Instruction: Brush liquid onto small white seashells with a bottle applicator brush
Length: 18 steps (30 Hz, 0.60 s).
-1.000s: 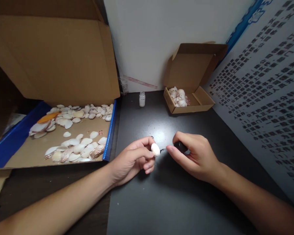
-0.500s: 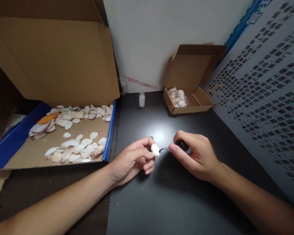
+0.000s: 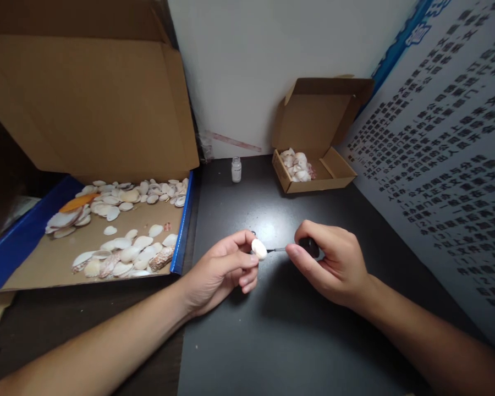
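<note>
Between the thumb and fingers of my left hand (image 3: 225,269) is a small white seashell (image 3: 259,249), above the dark tabletop. My right hand (image 3: 334,263) is closed round a thin-stemmed tool (image 3: 309,247) with a rounded black grip. Its slim stem (image 3: 278,250) points left, and the tip meets the right edge of the shell or passes just behind it; I cannot tell which. A tiny dark shiny thing shows behind my left index fingertip, too small to name.
At left stands an open blue-sided cardboard box (image 3: 182,225) with many seashells (image 3: 130,254). A small glass jar (image 3: 236,169) with a white label is near the wall. Back right, a smaller open cardboard box (image 3: 319,184) holds whitish shells (image 3: 299,165). A printed sheet (image 3: 449,132) lines the right side.
The shell has turned slightly in my left fingers, showing more of its rounded face. The tool's tip is less visible at its edge. The whole view has shifted a little.
</note>
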### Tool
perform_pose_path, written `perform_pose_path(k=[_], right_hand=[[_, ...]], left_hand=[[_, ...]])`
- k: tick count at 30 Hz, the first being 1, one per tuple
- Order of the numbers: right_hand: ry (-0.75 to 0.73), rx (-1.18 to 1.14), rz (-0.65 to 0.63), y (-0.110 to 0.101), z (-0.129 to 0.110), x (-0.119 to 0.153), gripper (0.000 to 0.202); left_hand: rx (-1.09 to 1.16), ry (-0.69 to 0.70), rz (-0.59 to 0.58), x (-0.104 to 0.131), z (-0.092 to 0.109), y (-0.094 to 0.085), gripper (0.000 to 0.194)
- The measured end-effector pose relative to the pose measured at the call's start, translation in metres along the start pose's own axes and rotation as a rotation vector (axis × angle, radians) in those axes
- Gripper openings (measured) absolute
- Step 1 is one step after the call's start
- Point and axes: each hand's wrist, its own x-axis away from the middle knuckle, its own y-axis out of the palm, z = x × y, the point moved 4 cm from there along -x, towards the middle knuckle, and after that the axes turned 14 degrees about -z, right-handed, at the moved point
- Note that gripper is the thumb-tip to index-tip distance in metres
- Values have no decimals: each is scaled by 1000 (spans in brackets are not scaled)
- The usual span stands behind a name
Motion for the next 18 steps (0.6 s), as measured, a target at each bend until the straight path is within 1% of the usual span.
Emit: perform_pose_path(k=[6,14,16,18], right_hand=[[-49,-68,7,-2,-2,1,27],[53,38,-14,3,3,-1,31],[60,44,-18,3,3,-1,31],[36,23,-12,2,1,-1,31]], left_hand=[[1,-13,13,0,0,0,18],[16,-17,18,1,0,0,18],[15,-12,13,1,0,0,19],[13,-7,13,0,-1,-1,20]])
